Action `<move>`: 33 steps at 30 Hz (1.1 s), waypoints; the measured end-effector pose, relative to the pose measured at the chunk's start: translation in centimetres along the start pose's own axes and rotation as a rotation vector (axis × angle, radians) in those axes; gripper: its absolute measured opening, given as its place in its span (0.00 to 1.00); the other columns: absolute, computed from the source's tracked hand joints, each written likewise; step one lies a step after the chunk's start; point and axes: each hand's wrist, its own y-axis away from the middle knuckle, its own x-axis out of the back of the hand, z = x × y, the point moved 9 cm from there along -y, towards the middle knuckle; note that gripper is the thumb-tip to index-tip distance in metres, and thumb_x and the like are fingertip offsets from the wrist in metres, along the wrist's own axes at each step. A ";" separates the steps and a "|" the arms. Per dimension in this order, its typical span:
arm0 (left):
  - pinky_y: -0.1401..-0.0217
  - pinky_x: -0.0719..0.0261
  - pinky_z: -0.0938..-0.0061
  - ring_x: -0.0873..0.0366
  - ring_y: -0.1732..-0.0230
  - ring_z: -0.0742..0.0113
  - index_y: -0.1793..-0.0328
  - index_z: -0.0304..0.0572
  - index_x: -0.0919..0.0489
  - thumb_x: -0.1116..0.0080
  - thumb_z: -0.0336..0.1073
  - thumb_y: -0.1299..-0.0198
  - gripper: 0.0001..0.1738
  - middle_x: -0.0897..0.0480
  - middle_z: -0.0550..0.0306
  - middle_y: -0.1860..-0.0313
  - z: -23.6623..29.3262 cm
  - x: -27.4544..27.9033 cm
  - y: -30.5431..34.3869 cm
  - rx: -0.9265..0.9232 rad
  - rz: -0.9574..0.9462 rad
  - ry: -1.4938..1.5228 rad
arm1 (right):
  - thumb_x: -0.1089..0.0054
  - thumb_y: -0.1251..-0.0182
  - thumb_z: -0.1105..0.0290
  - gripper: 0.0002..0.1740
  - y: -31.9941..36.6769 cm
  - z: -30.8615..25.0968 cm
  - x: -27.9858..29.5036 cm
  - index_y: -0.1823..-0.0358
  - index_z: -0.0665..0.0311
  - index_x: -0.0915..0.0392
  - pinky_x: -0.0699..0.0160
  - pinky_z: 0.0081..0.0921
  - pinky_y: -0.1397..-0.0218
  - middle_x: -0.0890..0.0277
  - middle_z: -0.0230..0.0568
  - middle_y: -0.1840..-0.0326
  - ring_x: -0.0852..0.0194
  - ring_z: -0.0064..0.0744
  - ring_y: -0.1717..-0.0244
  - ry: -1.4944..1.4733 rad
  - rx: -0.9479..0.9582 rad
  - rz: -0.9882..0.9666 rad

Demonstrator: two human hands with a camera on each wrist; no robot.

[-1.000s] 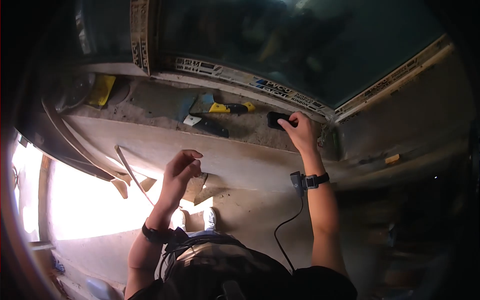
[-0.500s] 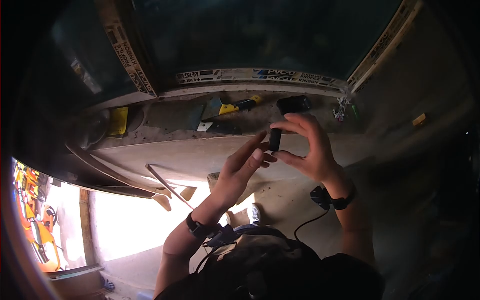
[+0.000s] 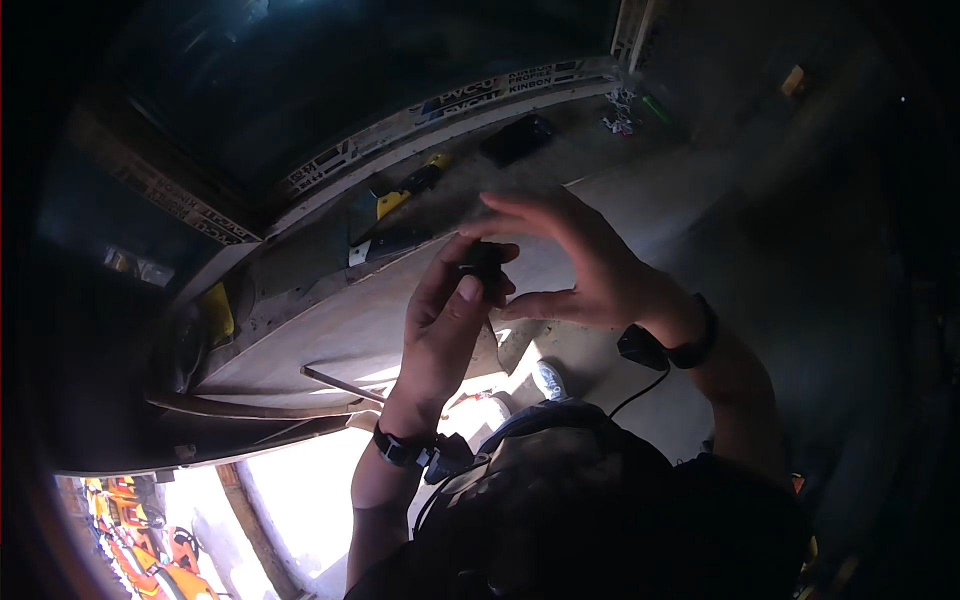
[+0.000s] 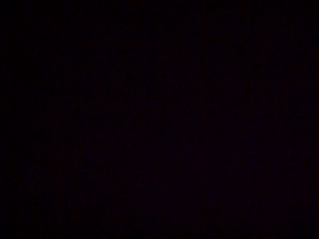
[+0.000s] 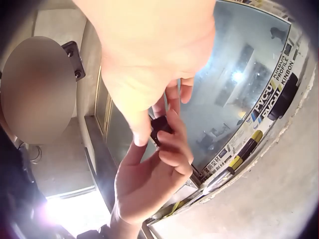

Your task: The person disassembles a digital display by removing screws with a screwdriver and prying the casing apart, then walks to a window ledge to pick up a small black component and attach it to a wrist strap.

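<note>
A small black block [image 3: 484,258] is held in my left hand [image 3: 440,325], with the thumb and curled fingers around it. My right hand [image 3: 600,270] arches over it, thumb and fingers spread wide on either side. In the right wrist view the block [image 5: 160,128] shows between the left fingers, and the right thumb [image 5: 141,132] comes close beside it. What the block is exactly does not show. The left wrist view is all dark.
Beyond the hands, a window ledge [image 3: 590,150] carries a black case [image 3: 517,138], a yellow-and-black handled tool [image 3: 410,187], a white-and-black handled tool [image 3: 385,245] and a yellow item [image 3: 217,315]. A window frame [image 3: 470,98] borders it. A thin stick [image 3: 340,382] leans below.
My right hand came back from the ledge with the black block, and the left hand met it and now holds the block. The right fingers have spread. The head view has turned and tilted.
</note>
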 end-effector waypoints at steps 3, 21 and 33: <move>0.33 0.29 0.69 0.26 0.43 0.69 0.21 0.40 0.37 0.46 0.33 0.27 0.30 0.27 0.46 0.30 -0.4 -0.6 0.0 0.030 -0.055 -0.078 | 0.35 0.31 0.59 0.40 0.0 1.3 3.6 0.24 0.66 0.44 0.32 0.34 0.36 0.19 0.47 0.42 0.25 0.30 0.43 -0.443 -0.156 0.309; 0.40 0.26 0.73 0.22 0.37 0.65 0.37 0.45 0.22 0.35 0.18 0.43 0.26 0.21 0.54 0.34 -2.0 -9.9 2.4 -0.066 -0.651 -0.292 | 0.43 0.23 0.61 0.12 4.5 6.1 4.8 0.46 0.55 0.19 0.29 0.24 0.50 0.18 0.32 0.56 0.25 0.22 0.56 -1.234 -0.495 0.884; 0.31 0.23 0.58 0.25 0.30 0.47 0.45 0.42 0.23 0.37 0.16 0.43 0.20 0.23 0.39 0.33 -0.6 -11.3 5.4 -0.245 -0.736 -0.384 | 0.40 0.26 0.62 0.09 5.4 4.7 2.8 0.52 0.56 0.19 0.31 0.22 0.55 0.23 0.28 0.63 0.31 0.23 0.61 -1.446 -0.551 0.995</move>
